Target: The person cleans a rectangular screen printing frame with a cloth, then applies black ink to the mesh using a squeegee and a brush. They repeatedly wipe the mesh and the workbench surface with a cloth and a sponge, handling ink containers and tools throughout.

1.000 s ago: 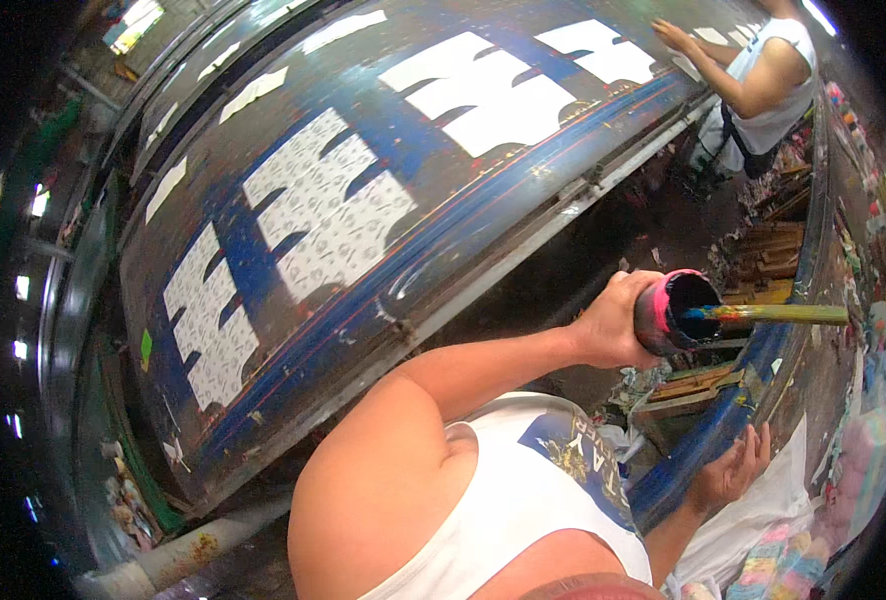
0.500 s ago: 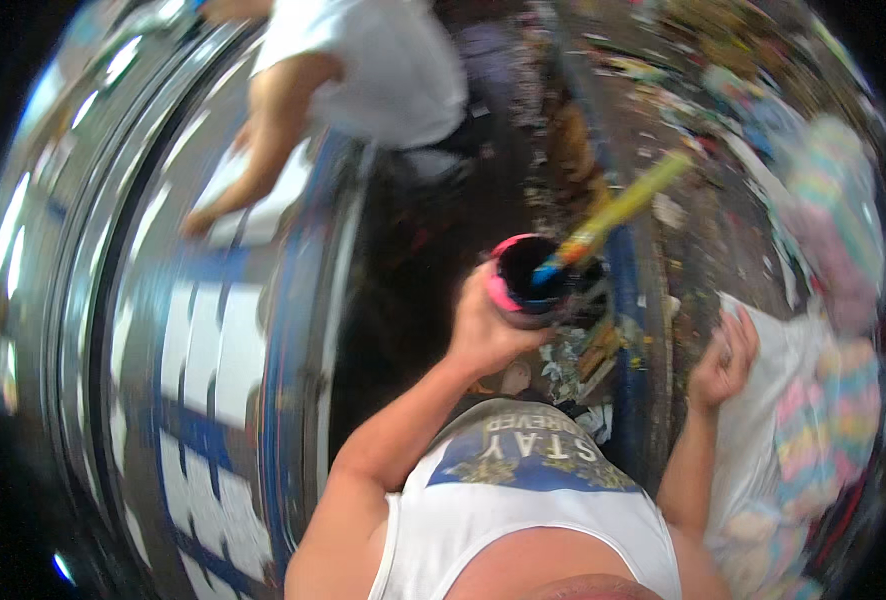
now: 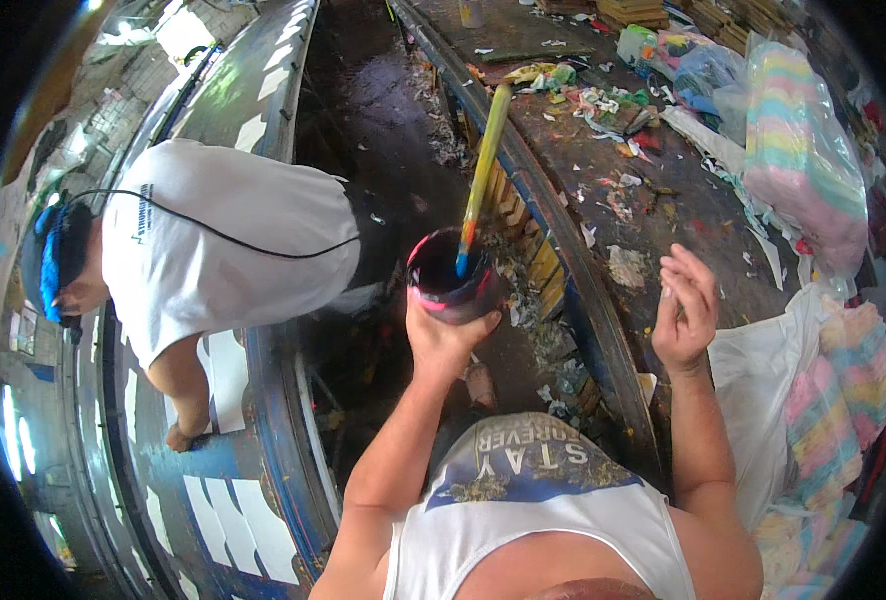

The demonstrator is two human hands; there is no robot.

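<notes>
My left hand is wrapped around a dark round pot smeared with pink, held in front of my body. A long yellow stick, stained red and blue at its lower end, stands tilted in the pot with its top leaning away from me. What lies inside the pot is too dark to make out. My right hand is raised beside the right-hand table, palm partly turned up. Its fingers are loosely bent and apart, with nothing between them.
A co-worker in a white shirt leans over the long left table, where white cut pieces lie in rows. The right table carries scraps, a plastic-wrapped pastel striped bundle and a white cloth. Litter covers the dark aisle floor.
The pot and my left hand have shifted left in view, and the stick stands steeper. My right hand appears higher and further left. My view has swung, showing more of the co-worker.
</notes>
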